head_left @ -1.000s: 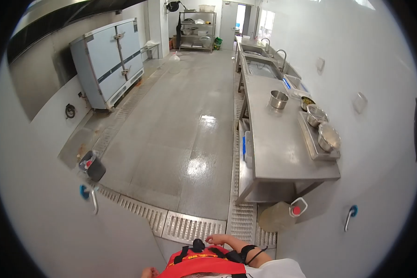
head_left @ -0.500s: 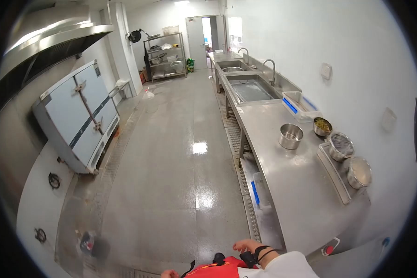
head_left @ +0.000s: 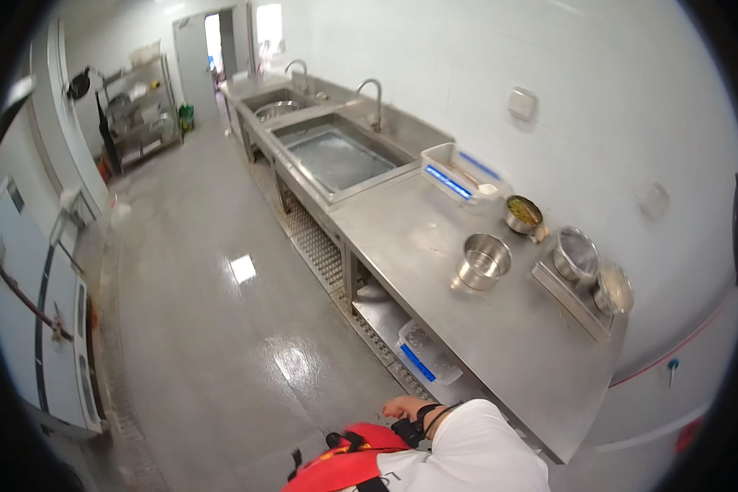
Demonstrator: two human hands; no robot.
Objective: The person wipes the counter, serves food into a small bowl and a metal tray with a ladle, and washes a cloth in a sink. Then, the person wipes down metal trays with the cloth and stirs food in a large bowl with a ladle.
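My right hand (head_left: 400, 407) hangs low at the bottom of the head view, beside the red apron (head_left: 348, 459). Its fingers are loosely bent, with nothing visible in them. A dark strap circles the wrist below a white sleeve. Nearest to it is the steel worktable (head_left: 500, 344), which it does not touch. My left hand is out of view. On the worktable stand an empty steel pot (head_left: 485, 262), a steel bowl of green food (head_left: 523, 213), and two covered steel bowls (head_left: 576, 253) on a flat tray-like base (head_left: 567, 300).
A clear plastic bin (head_left: 463, 176) with blue edges sits on the worktable. Another bin (head_left: 429, 353) lies on the lower shelf. Sinks (head_left: 336, 194) with taps continue beyond. A steel cabinet (head_left: 25, 303) lines the left; the wet floor (head_left: 221, 344) runs between.
The view has swung right and closer to the worktable, so the sinks and pots sit further left. My left hand has left the frame; my right hand stays low.
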